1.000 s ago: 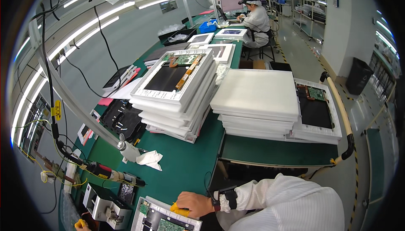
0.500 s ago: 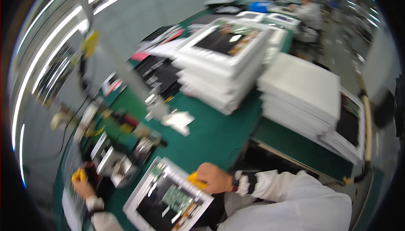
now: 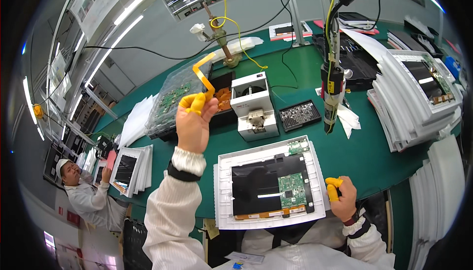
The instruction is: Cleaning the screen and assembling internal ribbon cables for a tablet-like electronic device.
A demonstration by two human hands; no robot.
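Note:
My left hand (image 3: 193,127), with yellow finger covers, is raised above the bench, pinching one end of a bent orange flat flex cable (image 3: 201,77). Just behind it is a dark bin holding more orange flex pieces (image 3: 224,98). In front of me lies a white display housing (image 3: 224,176) with a black panel (image 3: 258,184), a green circuit board (image 3: 291,191) and an orange strip along its near edge. My right hand (image 3: 343,201), also in yellow finger covers, is curled beside the housing's right edge. What its fingers hold, if anything, is hidden.
A white bench device (image 3: 255,107) stands behind the housing, next to a black tray of small parts (image 3: 299,116). A hanging electric screwdriver (image 3: 332,83) is right of it. Stacked white housings (image 3: 414,107) fill the right side. A co-worker (image 3: 93,191) sits at left.
The view has swung left and steadied. My left hand has risen from beside the white device and now shows the flex cable. My right hand remains near the housing's right edge.

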